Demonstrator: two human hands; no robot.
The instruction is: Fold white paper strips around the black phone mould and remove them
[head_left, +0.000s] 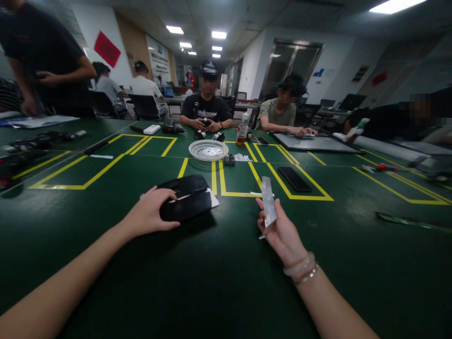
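My left hand [153, 212] is wrapped round a black case [189, 200], which looks like a glasses case with its flap slightly raised. A white piece [213, 199], perhaps paper or cloth, sticks out at the case's right end. My right hand [282, 233] holds a flat silvery-grey strip [269, 202] upright between thumb and fingers; I cannot make out what kind it is. Both hands are over the green table [226, 263]. Beyond my right hand, a black phone [294, 179] lies inside a yellow taped outline.
A white plastic basket [208, 149] stands mid-table, near a bottle [242, 132] of brown liquid. Across the table one person [205, 108] handles a small dark object; another [282, 110] works at a dark flat board [314, 142]. Dark gear [38, 141] lies at left, a green strip [409, 221] at right.
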